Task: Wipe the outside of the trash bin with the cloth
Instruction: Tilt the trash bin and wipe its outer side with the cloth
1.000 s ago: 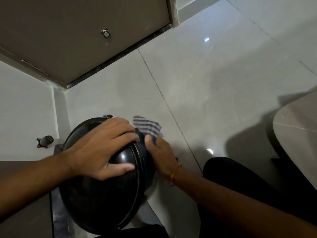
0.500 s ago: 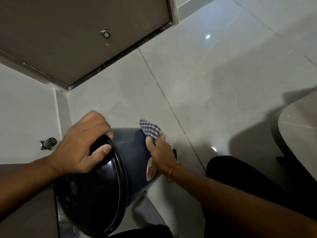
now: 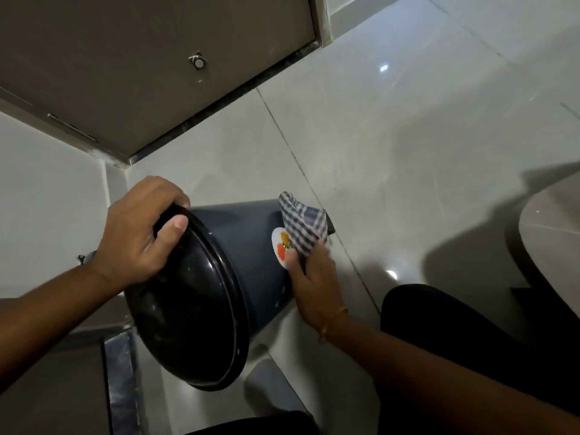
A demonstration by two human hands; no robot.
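Trash bin (image 3: 248, 246): dark grey, tipped hard over on its side, black lid (image 3: 188, 306) facing the camera, base pointing away toward the floor tiles (image 3: 392, 152). Whether the base touches the floor can't be told, cloth and hand cover that end.

Left hand (image 3: 138, 233): clamped on the top edge of the lid rim, four fingers curled over the far side, thumb (image 3: 174, 227) pressed on the near face of the lid. Closed grip, holding the bin tilted.

Cloth (image 3: 301, 226): grey/white check, bunched, pressed against the bin's outer wall at the base end, well away from the left hand's grip along the body. Upper part of it sticks up past the bin's edge.

Right hand (image 3: 314, 277): closed on the lower end of the cloth, thumb lying flat on the bin wall, palm against the side of the bin below the cloth. Thin gold-coloured bracelet (image 3: 332, 321) on that wrist.

Sticker (image 3: 281, 248): white oval with orange/red print, on the bin wall, directly beside the right thumb and partly under the cloth edge.

Further out from the grips: brown door (image 3: 125, 58) with a small round metal fitting (image 3: 197, 62) beyond the left hand, its bottom edge meeting the tiles. Dark trouser knee (image 3: 439, 324) just right of the right forearm. Curved pale tabletop edge (image 3: 552, 221) at far right. Small dark object low on the wall just behind the left wrist, mostly hidden, can't identify.
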